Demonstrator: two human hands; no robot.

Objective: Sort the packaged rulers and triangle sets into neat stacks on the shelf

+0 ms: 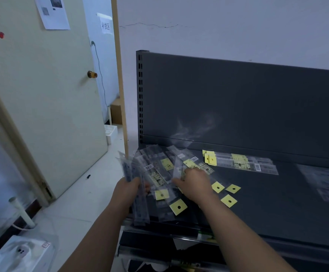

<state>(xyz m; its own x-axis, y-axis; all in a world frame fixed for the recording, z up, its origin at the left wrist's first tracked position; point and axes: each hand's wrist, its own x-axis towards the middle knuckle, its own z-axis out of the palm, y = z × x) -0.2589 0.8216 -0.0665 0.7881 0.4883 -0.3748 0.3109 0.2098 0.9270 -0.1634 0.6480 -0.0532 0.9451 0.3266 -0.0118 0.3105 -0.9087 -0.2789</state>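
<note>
A loose pile of packaged rulers [159, 173] in clear sleeves with yellow hang tabs covers the left end of the dark grey shelf [277, 203]. My left hand [129, 188] grips a bunch of these ruler packs at the shelf's left edge. My right hand [194, 181] rests on the pile, fingers curled around one ruler pack. A neat stack of ruler packs [242, 162] lies further back, to the right of the pile. Faint clear packages, possibly triangle sets [324, 181], lie at the far right.
The shelf's grey back panel [238, 105] rises behind the packs. An open door [42, 105] and a wooden frame post [120, 85] stand to the left. White boxed goods [20, 254] sit on the floor at lower left.
</note>
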